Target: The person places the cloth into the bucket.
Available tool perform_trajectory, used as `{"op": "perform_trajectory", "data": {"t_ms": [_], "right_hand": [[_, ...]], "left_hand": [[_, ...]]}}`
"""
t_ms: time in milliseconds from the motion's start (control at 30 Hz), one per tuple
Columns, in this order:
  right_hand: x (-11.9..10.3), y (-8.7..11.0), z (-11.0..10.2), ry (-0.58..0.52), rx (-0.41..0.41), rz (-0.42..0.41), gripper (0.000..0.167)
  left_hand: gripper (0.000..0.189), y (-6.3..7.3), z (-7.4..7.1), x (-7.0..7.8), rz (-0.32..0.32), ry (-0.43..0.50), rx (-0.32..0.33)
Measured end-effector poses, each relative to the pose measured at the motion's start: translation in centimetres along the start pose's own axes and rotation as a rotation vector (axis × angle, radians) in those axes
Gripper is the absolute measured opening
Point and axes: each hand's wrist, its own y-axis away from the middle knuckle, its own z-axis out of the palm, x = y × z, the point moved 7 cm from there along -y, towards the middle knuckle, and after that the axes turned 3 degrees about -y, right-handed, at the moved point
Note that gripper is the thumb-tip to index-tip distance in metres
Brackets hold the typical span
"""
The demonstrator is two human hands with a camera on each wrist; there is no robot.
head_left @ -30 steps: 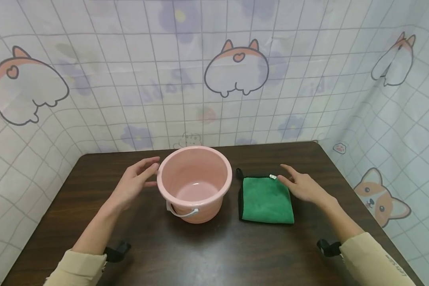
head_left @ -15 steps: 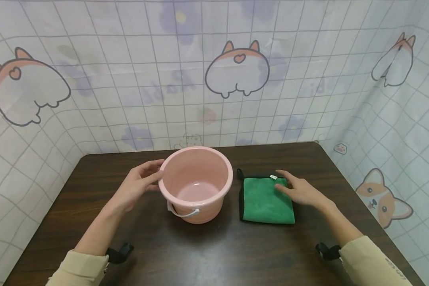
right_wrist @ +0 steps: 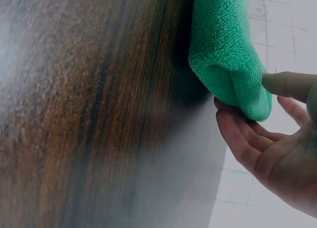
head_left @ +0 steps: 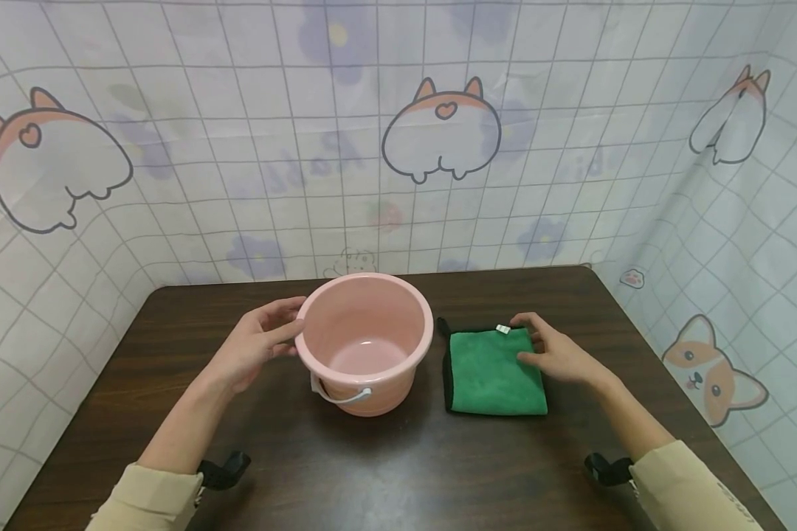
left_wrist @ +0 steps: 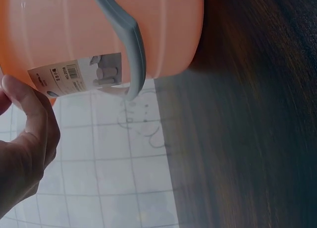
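A pink bucket (head_left: 365,346) stands upright on the table, its grey handle (left_wrist: 131,44) hanging down on the near side. At the bucket's left rim is my left hand (head_left: 255,343), the thumb and fingertips touching the outside. A printed label (left_wrist: 77,77) shows on the bucket's wall in the left wrist view. To the right lies a folded green towel (head_left: 494,376) with black edging. My right hand (head_left: 554,350) pinches its right edge, thumb on top and fingers underneath. In the right wrist view that edge of the towel (right_wrist: 228,54) is slightly raised and bent.
The dark wooden table (head_left: 385,479) ends at a back edge just behind the bucket. A white grid-patterned sheet (head_left: 345,147) with dog drawings hangs behind and along the sides. A black strap piece (head_left: 224,470) sits at the left wrist.
My left hand has moved slightly right to meet the bucket's rim. My right hand has moved left and down onto the towel's edge and now pinches it. The bucket stays in place.
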Motion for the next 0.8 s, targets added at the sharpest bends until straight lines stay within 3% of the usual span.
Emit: {"op": "perform_trajectory", "data": {"t_ms": [433,800], "right_hand": [[0.4,-0.5,0.4,-0.117,-0.053,0.021,0.032],[1.5,-0.6,0.9,-0.185,-0.096,0.089,0.044]], "left_hand": [[0.056,0.1,0.2,0.1,0.0,0.022,-0.007],[0.056,0.0,0.3,0.0,-0.003,0.044,-0.004]]}}
